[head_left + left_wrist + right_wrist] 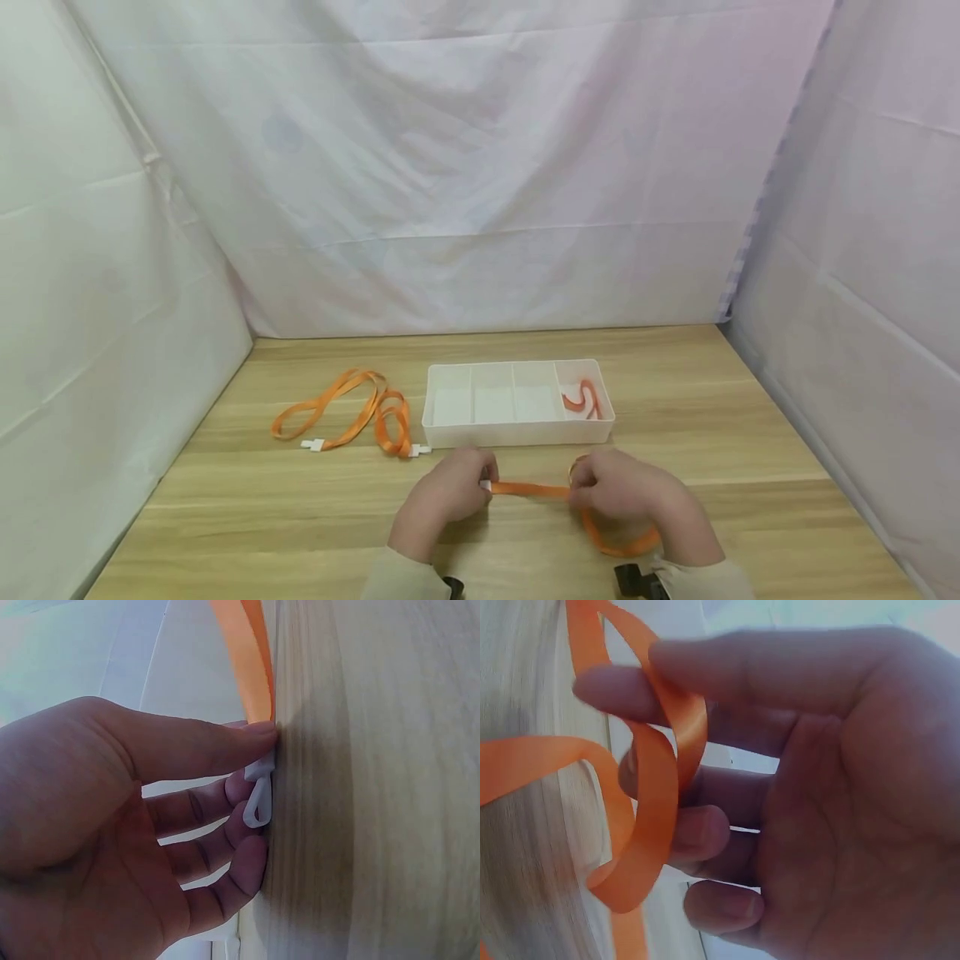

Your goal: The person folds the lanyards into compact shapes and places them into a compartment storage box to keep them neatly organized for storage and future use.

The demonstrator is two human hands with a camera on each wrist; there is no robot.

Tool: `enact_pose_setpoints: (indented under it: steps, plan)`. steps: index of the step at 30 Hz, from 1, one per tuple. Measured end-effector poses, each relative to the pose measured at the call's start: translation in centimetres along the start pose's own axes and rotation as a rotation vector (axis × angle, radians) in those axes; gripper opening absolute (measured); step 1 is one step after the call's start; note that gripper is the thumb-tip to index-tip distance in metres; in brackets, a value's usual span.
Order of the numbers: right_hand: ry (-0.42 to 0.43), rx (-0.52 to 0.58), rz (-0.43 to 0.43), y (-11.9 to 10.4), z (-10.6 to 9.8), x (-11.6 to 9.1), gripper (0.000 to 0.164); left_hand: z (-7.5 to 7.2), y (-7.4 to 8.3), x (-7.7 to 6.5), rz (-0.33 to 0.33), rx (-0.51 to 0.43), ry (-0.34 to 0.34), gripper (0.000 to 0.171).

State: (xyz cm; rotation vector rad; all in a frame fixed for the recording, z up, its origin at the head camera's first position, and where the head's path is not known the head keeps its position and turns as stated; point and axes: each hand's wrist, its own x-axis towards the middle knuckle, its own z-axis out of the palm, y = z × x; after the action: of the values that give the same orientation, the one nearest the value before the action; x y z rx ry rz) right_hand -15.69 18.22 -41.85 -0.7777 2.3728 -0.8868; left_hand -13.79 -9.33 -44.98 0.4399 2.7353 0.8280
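Between my two hands, low over the wooden table, an orange lanyard (531, 490) stretches in front of a white divided box. My left hand (455, 483) pinches its end between thumb and forefinger, right at the white plastic clip (259, 799), whose loop points toward the curled lower fingers. On the other side my right hand (618, 482) holds the strap (656, 817) between thumb and index finger. There the strap curves in loops over the fingers, and the rest of it trails onto the table beneath the right wrist.
The white box (517, 434) stands just beyond the hands, split into several compartments. An orange-red strap (588, 387) lies in its rightmost one. Left of the box, loosely looped orange lanyards (403, 417) with white clips (313, 445) lie on the table. White cloth (480, 283) hangs behind and at both sides.
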Motion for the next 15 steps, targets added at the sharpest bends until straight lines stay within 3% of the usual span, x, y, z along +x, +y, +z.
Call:
enact_pose_setpoints:
  steps: [2, 7, 10, 15]
  plan:
    - [0.021, -0.015, -0.008, 0.1, -0.1, 0.0, 0.022, -0.1, 0.0, 0.0, 0.004, -0.004, 0.002, 0.016]
    - [0.099, -0.006, -0.033, -0.1, -0.3, -0.1, 0.006, -0.1, -0.1, 0.0, 0.003, -0.007, -0.006, 0.017]
    - [0.133, 0.020, -0.112, -0.3, -0.4, -0.2, 0.017, -0.1, -0.2, 0.1, -0.005, -0.004, -0.009, 0.017]
    - [0.060, 0.018, -0.153, -1.0, -0.8, -0.6, 0.023, -0.1, -0.2, 0.1, -0.007, -0.012, -0.004, 0.016]
